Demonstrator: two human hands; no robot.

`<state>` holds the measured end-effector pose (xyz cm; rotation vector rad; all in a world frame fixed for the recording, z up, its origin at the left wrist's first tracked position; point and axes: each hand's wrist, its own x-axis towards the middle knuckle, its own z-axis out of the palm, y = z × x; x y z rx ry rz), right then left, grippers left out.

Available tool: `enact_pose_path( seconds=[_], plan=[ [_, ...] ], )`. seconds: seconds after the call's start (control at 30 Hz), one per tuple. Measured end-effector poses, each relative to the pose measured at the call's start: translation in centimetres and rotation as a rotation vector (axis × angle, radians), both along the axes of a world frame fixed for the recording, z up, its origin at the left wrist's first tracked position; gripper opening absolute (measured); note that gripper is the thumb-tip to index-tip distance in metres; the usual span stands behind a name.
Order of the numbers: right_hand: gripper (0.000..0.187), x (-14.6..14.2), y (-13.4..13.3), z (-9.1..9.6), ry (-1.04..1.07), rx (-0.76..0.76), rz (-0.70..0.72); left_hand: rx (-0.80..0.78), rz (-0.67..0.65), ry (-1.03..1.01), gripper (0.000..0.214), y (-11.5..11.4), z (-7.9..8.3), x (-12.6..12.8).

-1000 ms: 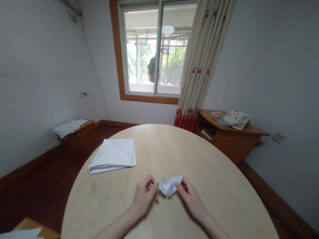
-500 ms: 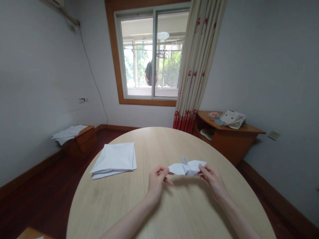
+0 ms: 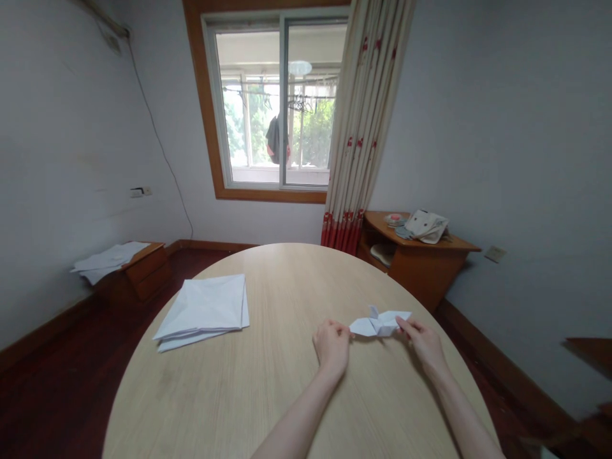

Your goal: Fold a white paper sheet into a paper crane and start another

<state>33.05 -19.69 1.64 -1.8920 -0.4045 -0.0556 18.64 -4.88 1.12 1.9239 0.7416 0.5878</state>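
Observation:
A white folded paper crane (image 3: 380, 324) is spread out just above the right part of the round table, a small pointed flap rising from its middle. My left hand (image 3: 332, 347) is closed, its curled fingertips at the crane's left wing tip; the exact grip is partly hidden. The other wing is pinched between thumb and fingers of my right hand (image 3: 424, 344). To the left lies a stack of white paper sheets (image 3: 205, 306) with creases, apart from both hands.
The round wooden table (image 3: 215, 395) fills the foreground. Beyond it stand a corner cabinet (image 3: 415, 268) with a cloth bag (image 3: 427, 226) on top, and a low drawer chest (image 3: 150, 274) bearing papers. A curtain (image 3: 363, 127) hangs beside the window.
Both hands and the paper crane have shifted right across the table. My left hand has turned over, with its fingers curled in more. The camera view has swung slightly right.

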Motion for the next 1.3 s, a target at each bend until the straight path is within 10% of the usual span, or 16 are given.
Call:
enact_pose_path(
  seconds=[0.43,1.3],
  plan=[
    [0.041,2.7,-0.9,-1.9,-0.136,-0.256,-0.079,0.139,0.041,0.144,0.023,-1.5,0.0,2.4],
    [0.046,2.4,-1.4,-2.3,-0.170,-0.184,-0.106,0.005,-0.032,-0.074,0.015,-2.2,-0.7,4.7]
  ],
)
